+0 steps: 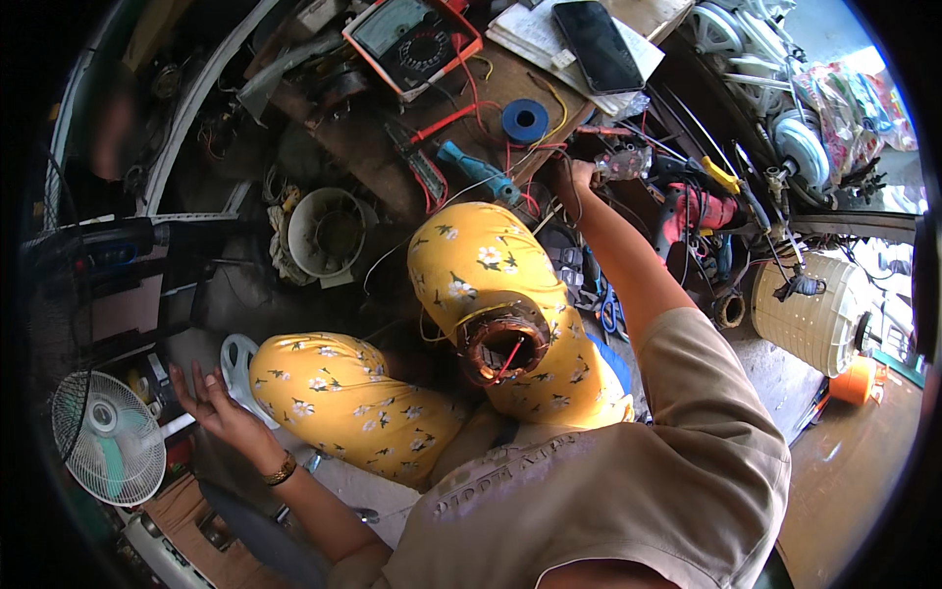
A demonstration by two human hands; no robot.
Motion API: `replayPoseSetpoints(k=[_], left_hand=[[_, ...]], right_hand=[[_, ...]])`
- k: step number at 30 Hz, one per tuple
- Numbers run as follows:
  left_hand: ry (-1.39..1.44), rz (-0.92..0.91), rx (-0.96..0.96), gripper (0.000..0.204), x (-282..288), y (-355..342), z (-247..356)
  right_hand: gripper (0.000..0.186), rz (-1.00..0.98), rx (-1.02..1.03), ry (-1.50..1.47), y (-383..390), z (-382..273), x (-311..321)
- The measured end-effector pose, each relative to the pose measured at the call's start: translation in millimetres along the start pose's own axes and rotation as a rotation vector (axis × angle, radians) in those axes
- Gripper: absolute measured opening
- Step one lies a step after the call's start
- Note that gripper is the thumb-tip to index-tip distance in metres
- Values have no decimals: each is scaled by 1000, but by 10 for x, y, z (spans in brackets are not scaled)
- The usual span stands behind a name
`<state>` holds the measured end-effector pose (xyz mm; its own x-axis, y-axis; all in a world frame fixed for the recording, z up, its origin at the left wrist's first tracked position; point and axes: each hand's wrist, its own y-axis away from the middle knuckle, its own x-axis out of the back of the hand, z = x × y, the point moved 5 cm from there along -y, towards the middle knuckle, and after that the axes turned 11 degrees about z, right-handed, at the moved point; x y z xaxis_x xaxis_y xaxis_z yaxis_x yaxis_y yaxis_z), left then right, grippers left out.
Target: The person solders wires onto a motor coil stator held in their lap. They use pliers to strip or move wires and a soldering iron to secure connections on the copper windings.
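Observation:
A motor stator with copper windings rests on my thigh, a thin red stick or wire lying across its opening. Off to the left, my left hand is held in the air with fingers apart and nothing in it, near a grey plastic loop-shaped part. My right hand reaches to the right edge of the wooden table, beside a clear plastic bottle-like item and loose wires. Its fingers are mostly hidden, so what they hold cannot be made out. Close by lie a blue-handled tool and a blue spool.
An analog multimeter with red leads and a black phone on papers occupy the table. A white fan stands at left, a pale round housing beyond my knees. Tools and a cream basket crowd the right.

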<state>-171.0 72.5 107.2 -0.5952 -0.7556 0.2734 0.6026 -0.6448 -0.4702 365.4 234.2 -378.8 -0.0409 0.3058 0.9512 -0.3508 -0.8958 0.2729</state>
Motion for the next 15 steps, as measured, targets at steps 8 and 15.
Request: replayPoseSetpoints(k=[8,15], left_hand=[[-78,-157,-93,44,-79,283,214],[-2,-223,-163,41,-462,573,353]], right_hand=[[21,30,270,338,159,-358,2],[17,136,199,47,32,-56,-57]])
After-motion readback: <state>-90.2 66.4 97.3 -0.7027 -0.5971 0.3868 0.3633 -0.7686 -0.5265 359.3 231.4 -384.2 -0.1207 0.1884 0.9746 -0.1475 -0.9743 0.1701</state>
